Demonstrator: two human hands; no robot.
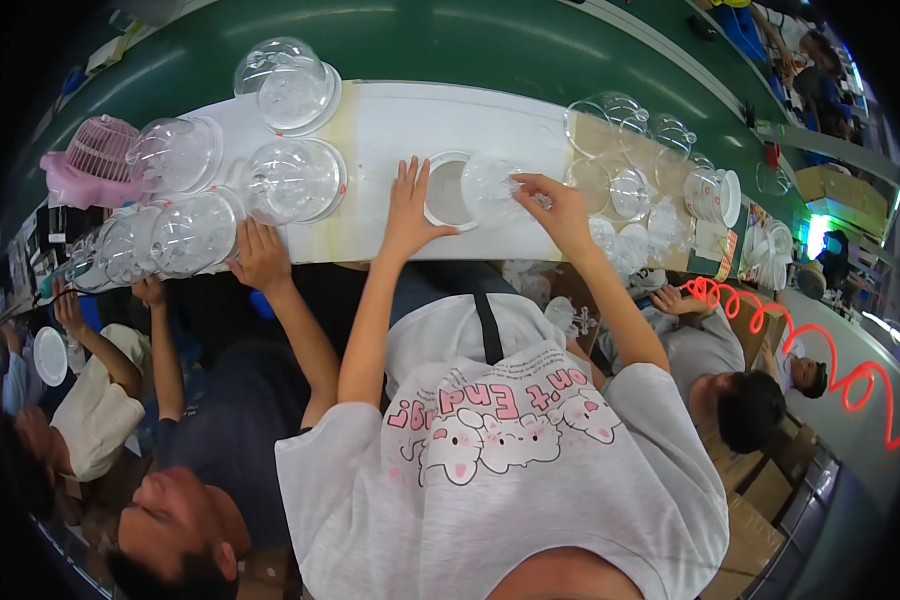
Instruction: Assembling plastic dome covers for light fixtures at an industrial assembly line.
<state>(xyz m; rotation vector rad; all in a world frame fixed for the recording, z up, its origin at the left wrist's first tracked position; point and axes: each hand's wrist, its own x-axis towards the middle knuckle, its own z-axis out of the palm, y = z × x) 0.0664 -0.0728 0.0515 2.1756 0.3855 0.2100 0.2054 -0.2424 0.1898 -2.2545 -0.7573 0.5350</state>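
Observation:
On the white work surface in front of me lies a round white base (451,192) with a raised rim and a greyish inside. My left hand (411,208) lies flat along its left rim, fingers stretched out and thumb apart. A clear plastic dome (490,190) overlaps the right part of the base and looks tilted; whether it is seated cannot be seen. My right hand (558,210) pinches the dome at its right side, near the small knob, with thumb and index finger.
Clear domes on white bases (293,180) stand to the left, beside a pink ribbed item (95,165). Several loose clear domes (625,190) and a stack of white bases (715,197) are at the right. A co-worker's hand (262,256) is close on my left. A coiled red hose (850,385) hangs far right.

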